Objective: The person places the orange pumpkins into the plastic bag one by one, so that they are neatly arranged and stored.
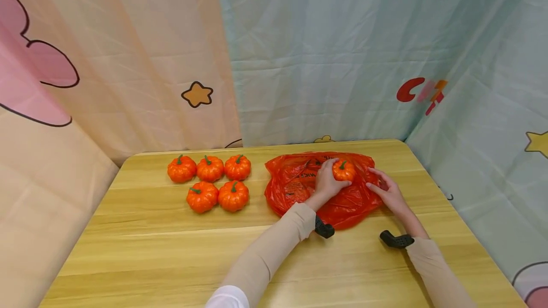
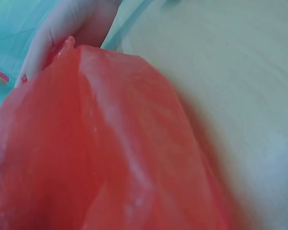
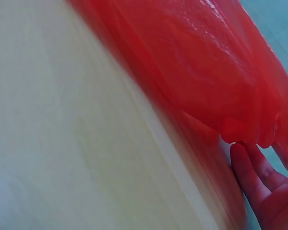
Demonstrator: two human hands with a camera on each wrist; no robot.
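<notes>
Wooden table (image 1: 171, 246), red plastic bag (image 1: 299, 184), five pumpkins (image 1: 210, 182), cartoon curtains (image 1: 299, 61)

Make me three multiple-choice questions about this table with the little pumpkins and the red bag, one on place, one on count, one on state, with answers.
1. Where does the red plastic bag lie?
A. Right of the pumpkin group
B. Left of it
C. On the floor

2. How many pumpkins sit grouped on the table, apart from the held one?
A. Three
B. Five
C. Seven

3. What does the left hand do?
A. Lies flat on bare wood
B. Grips a pumpkin over the bag
C. Hangs off the table

Answers: 1 A, the bag lies right of the group. 2 B, three behind, two in front. 3 B, fingers curl round the pumpkin while the right hand rests on the bag.
</notes>
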